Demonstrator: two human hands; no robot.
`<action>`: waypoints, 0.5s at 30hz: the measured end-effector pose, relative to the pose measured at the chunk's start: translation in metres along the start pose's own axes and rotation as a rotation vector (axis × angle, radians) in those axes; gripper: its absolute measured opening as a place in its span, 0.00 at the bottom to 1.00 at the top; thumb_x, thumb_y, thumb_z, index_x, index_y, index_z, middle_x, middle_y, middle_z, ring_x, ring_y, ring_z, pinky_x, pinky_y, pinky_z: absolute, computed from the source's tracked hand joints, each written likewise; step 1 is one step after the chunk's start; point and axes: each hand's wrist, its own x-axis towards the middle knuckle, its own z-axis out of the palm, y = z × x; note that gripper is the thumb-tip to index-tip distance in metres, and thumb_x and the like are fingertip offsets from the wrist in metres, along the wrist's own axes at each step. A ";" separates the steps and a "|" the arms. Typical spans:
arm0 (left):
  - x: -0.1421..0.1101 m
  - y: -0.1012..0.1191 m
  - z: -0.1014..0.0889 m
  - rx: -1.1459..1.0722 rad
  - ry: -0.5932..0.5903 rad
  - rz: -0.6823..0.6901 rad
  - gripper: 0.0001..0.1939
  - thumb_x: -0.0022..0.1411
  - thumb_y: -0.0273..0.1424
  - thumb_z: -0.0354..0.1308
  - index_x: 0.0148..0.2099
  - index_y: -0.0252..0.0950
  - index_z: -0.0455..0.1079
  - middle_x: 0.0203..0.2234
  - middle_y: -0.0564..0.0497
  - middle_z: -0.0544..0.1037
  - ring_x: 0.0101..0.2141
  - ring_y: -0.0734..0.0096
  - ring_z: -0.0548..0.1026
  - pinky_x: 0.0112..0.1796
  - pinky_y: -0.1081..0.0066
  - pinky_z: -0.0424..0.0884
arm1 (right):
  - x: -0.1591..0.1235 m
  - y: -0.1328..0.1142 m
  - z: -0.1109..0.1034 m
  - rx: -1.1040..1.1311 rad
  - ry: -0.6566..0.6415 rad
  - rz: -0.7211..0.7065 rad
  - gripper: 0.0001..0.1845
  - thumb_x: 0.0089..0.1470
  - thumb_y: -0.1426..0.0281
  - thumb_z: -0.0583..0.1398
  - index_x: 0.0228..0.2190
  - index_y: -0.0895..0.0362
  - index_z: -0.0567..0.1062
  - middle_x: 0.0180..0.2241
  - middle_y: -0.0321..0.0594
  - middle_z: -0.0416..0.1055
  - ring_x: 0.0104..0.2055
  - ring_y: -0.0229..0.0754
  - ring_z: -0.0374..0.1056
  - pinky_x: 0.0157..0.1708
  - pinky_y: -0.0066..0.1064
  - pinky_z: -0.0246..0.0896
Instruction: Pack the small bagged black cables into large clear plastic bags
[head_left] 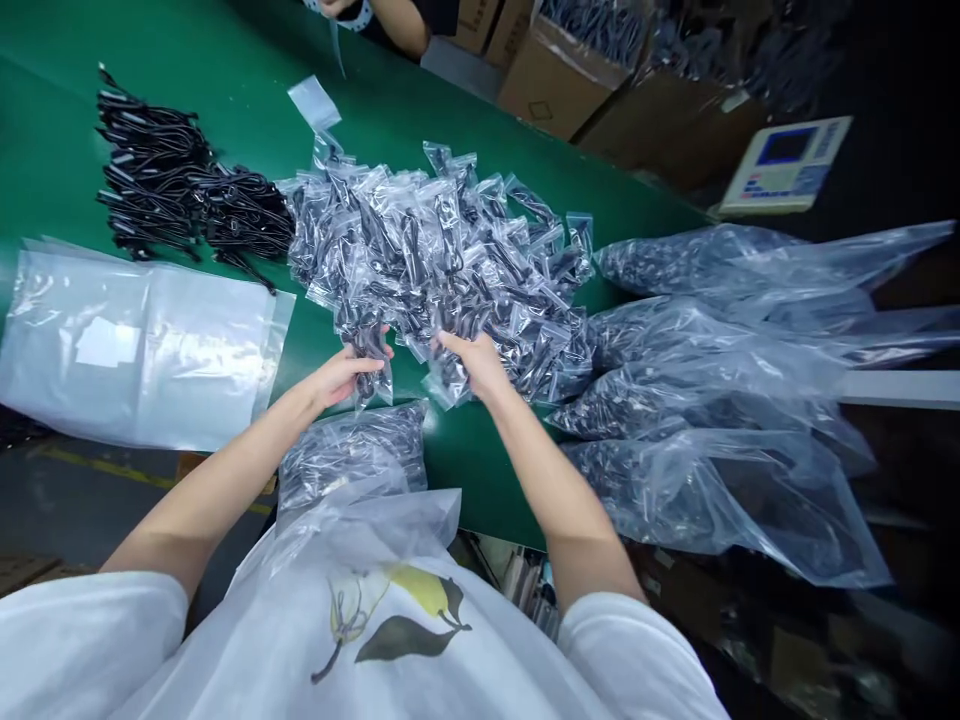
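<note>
A large heap of small clear zip bags [420, 240], each with a black cable inside, covers the middle of the green table [247, 60]. My left hand [343, 374] is closed around a few bagged cables [369, 352] at the heap's near left edge. At the near side of the heap, my right hand [480, 362] has its fingers closed on bagged cables [448, 378], its fingertips partly hidden among the bags. Right in front of my body lies a big clear plastic bag [356, 445], filled with small bagged cables, its loose mouth toward me.
Loose black cables [154, 165] lie at the far left, with flat large plastic bags [202, 350] nearer. Several filled bags [675, 370] line the right side. Beyond stand a scale [786, 165] and cardboard boxes [559, 90]. Another person's arm [401, 22] shows at the top.
</note>
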 end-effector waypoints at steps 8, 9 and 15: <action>-0.040 -0.010 0.031 0.091 -0.243 0.008 0.41 0.36 0.47 0.79 0.52 0.32 0.78 0.47 0.37 0.82 0.56 0.43 0.75 0.60 0.52 0.67 | -0.094 -0.044 0.068 0.052 0.035 -0.057 0.34 0.44 0.58 0.72 0.51 0.55 0.73 0.54 0.46 0.75 0.56 0.53 0.71 0.57 0.45 0.65; -0.047 -0.007 0.032 0.112 -0.272 0.019 0.42 0.37 0.48 0.79 0.53 0.32 0.78 0.47 0.37 0.82 0.56 0.43 0.75 0.60 0.51 0.67 | -0.103 -0.050 0.067 0.008 0.042 -0.100 0.34 0.44 0.58 0.72 0.51 0.55 0.73 0.54 0.46 0.74 0.57 0.54 0.70 0.57 0.45 0.65; -0.111 0.025 0.042 0.556 -0.495 0.181 0.50 0.42 0.54 0.74 0.62 0.33 0.70 0.55 0.36 0.76 0.60 0.37 0.69 0.61 0.45 0.64 | -0.151 -0.077 0.065 -0.202 0.135 -0.243 0.24 0.46 0.59 0.69 0.43 0.57 0.75 0.47 0.48 0.76 0.51 0.57 0.72 0.53 0.48 0.67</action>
